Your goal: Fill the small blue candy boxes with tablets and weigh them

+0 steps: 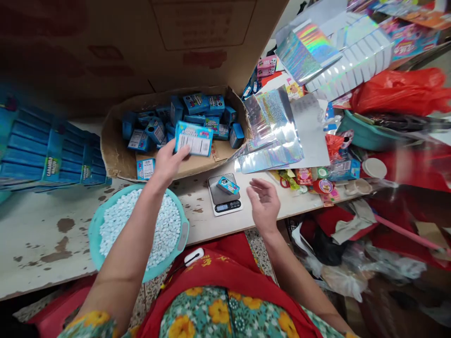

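Note:
Above the cardboard tray (118, 162), my left hand (167, 162) pinches a flat blue candy box (193, 139), its white label panel facing up. Several smaller blue candy boxes (155, 130) lie loosely piled in that tray. On the table stands a small digital scale (227, 207) with one blue box (228, 185) lying on its plate. Just right of the scale, my right hand (264, 204) is open, its fingers loosely curved and nothing in them. Beneath my left forearm sits a turquoise basin (183, 234) full of small pale candies (164, 234).
Stacked blue cartons (52, 145) stand at the left. A large cardboard box (158, 56) rises behind the tray. Shiny holographic sheets (275, 126), a red plastic bag (401, 91) and a green basin (366, 134) crowd the right. A pair of red-handled scissors (284, 182) lies among small packets.

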Available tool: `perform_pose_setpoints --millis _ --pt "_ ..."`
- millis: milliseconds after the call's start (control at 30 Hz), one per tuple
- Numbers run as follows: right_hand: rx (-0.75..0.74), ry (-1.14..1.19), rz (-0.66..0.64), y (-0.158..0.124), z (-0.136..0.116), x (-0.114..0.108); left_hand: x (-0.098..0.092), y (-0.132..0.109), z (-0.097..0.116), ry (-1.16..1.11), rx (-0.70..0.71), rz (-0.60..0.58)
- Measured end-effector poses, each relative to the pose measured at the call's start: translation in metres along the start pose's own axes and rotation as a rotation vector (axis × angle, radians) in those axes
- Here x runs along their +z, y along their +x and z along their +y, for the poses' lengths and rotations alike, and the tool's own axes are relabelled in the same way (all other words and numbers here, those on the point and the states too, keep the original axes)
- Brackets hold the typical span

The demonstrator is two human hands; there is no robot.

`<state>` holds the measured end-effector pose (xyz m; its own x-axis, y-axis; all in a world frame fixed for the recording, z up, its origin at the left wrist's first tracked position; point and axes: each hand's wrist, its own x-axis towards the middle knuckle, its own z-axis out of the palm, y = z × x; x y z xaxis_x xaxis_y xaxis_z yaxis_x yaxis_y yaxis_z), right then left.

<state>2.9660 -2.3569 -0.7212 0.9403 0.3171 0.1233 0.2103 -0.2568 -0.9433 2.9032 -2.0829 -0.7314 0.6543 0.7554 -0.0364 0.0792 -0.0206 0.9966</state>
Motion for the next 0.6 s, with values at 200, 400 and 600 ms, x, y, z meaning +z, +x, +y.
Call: perform_pose_setpoints --millis 200,400,600 --pt "0.299 0.141 -0.747 -0.071 -0.035 0.063 -0.081 -0.157 0.011 0.110 -0.228 -0.457" --pt "0.561 0.244 -0.883 -0.116 -0.020 0.080 -0.151 -0.189 -0.063 0.633 -0.017 0.205" --pt "0.501 0.180 -0.884 -0.137 -0.022 0.084 -0.163 -0.182 -0.108 1.148 -0.047 0.121"
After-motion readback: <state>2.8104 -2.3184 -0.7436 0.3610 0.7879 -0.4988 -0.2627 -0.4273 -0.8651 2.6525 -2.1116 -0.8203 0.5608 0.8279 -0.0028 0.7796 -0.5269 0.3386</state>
